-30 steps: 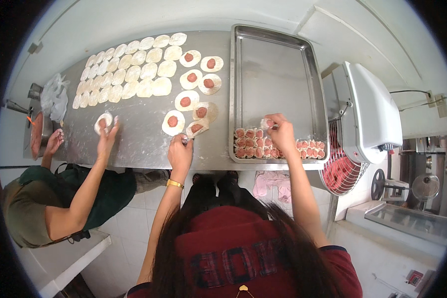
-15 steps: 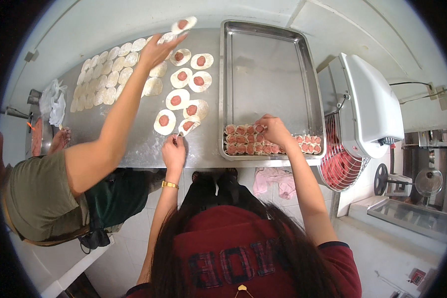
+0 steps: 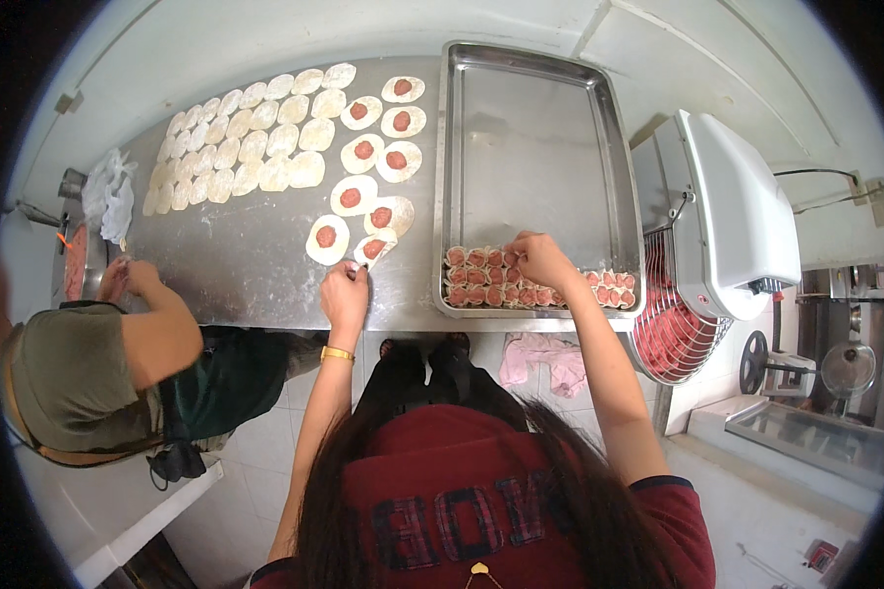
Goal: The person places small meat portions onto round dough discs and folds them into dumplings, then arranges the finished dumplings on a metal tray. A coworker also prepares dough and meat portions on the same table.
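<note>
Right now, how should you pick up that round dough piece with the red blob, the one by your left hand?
Probably by its bare near edge. The dough round lies flat on the steel table, its red filling heaped in the middle, so the rim is the clean part. The left hand already touches that near edge; slide the fingers under from there.

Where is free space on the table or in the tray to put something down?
The metal tray is bare beyond the dumpling rows under the right hand. The steel table is bare left of the left hand. Wrappers crowd the far side.
</note>
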Demonstrator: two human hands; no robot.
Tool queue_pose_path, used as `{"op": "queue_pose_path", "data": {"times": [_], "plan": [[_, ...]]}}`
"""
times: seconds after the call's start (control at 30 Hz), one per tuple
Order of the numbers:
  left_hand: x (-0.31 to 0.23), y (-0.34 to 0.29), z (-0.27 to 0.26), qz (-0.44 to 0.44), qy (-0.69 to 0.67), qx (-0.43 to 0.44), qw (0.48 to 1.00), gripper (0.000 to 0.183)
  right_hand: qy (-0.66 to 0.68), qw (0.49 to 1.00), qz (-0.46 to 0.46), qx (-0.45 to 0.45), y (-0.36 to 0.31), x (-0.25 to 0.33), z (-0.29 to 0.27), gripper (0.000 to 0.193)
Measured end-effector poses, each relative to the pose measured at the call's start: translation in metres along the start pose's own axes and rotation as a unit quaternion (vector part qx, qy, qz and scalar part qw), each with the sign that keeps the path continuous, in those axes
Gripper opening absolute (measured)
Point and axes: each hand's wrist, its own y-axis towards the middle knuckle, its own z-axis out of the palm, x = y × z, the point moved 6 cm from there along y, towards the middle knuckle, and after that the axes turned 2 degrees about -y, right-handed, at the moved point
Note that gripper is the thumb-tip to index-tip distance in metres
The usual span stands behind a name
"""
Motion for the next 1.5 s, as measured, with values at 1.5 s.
{"op": "queue_pose_path", "data": {"times": [1.5], "plan": [[0.062, -0.028, -0.004, -0.088, -0.609, 0.237, 0.752, 0.027, 0.403, 0.914, 0.026, -0.023, 0.052, 0.156, 0.143, 0.021]]}}
